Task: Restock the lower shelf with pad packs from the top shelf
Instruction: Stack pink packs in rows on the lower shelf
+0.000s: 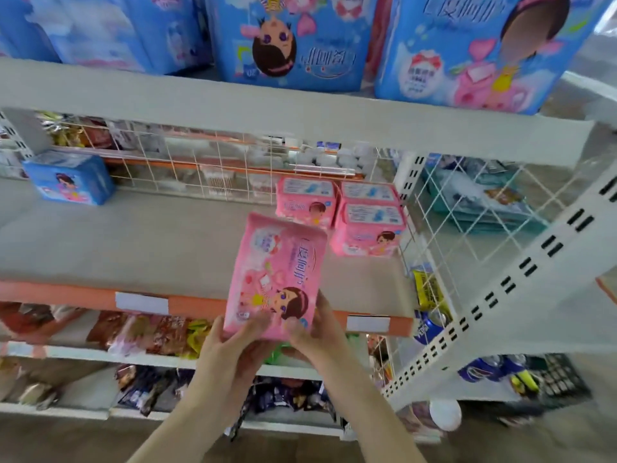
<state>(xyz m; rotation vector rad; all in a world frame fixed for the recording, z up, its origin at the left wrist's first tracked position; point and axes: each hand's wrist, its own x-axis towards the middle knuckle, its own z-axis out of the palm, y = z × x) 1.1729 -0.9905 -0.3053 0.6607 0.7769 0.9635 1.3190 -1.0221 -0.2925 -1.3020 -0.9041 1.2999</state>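
Observation:
A flat pink pad pack [277, 275] hangs over the front edge of the lower shelf [167, 248]. My left hand [233, 349] grips its bottom left corner and my right hand [314, 329] grips its bottom right corner. At the right back of that shelf stand three pink pad packs [367, 228], two side by side and one in front. A single blue pad pack [71, 180] sits at the shelf's far left. On the top shelf [300, 118] stand several large blue pad packs [290, 41].
A white wire grid [217, 162] backs the lower shelf, and a wire side panel [434, 235] closes its right end. An orange price strip [83, 297] runs along its front. Snack bags [150, 332] fill the shelves below. Drink cans [430, 325] and a dark crate [561, 379] are at the right.

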